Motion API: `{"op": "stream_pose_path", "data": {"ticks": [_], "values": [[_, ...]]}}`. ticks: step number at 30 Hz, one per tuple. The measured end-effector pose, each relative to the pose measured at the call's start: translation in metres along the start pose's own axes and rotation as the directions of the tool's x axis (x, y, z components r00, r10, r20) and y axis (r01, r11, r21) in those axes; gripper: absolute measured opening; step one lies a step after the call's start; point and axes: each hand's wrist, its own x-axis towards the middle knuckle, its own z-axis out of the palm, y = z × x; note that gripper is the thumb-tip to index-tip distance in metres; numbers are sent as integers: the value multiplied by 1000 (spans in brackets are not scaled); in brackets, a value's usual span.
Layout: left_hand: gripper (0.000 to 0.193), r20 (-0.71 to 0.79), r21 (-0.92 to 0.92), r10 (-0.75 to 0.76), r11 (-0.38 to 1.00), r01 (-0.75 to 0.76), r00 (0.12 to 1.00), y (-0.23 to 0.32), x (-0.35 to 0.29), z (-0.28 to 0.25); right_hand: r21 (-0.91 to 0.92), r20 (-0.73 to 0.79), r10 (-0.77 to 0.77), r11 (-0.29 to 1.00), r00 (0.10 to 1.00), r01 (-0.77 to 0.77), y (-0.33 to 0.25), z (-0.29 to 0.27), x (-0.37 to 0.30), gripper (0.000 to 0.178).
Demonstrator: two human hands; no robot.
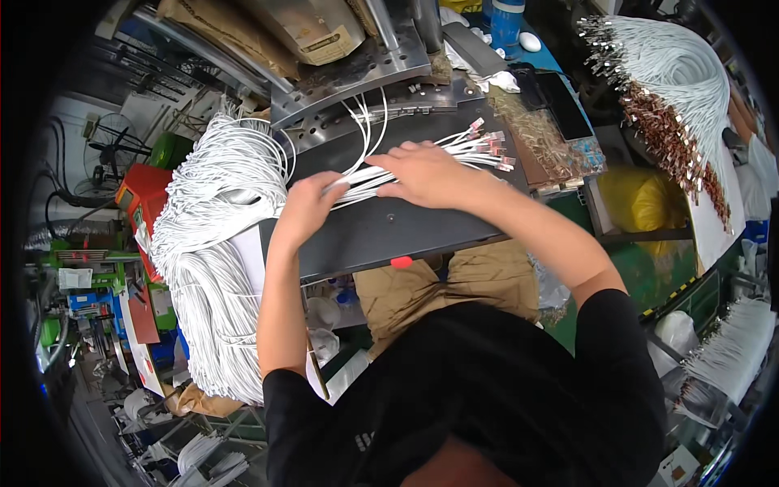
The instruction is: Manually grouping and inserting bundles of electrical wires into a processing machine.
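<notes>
Cables: a loose bundle of white cables (357, 193) is lying across the black bench (381, 239), slanting upward from ten o'clock toward one (taking the middle of the view as the hub of the dial).
Left hand: the left hand (310, 204) is grasping the bundle at ten o'clock, near where the strands are meeting the big heap.
Right hand: the right hand (423, 174) is arching over the bundle at one o'clock and gripping it from above, its fingers bending over the far side and its thumb lying on the near side.
Plugs: the pinkish plugs (491, 144) are fanning out past the right hand, between one and two o'clock, some sitting farther out than others.
Strays: a few stray strands (369, 122) are curving away from the bundle toward twelve o'clock, reaching the metal rack (349, 91).
Heap: a large heap of white cable (215, 199) is piling up from ten o'clock round to eight, spilling down beside the left forearm.
Two o'clock: a dark phone (565, 105) is resting on the cluttered side of the bench; farther out, a big coil (686, 69) is showing copper-brown ends.
One o'clock: a blue bottle (507, 26) is standing beyond the bench.
Three o'clock: a yellow bag (637, 199) is sitting low, well apart from both hands.
</notes>
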Motion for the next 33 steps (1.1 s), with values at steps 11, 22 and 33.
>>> {"op": "stream_pose_path", "data": {"ticks": [11, 22, 33], "values": [[28, 10, -413, -155, 899, 145, 988, -31, 0, 9, -205, 114, 88, 977, 990, -63, 41, -35, -12, 41], [22, -243, 118, 88, 991, -61, 966, 3, 26, 26, -2, -9, 86, 996, 996, -86, 16, -2, -19, 36], [29, 503, -611, -56, 683, 400, 862, 68, -14, 44, -66, -78, 7, 998, 997, -12, 31, -38, -26, 24]]}}
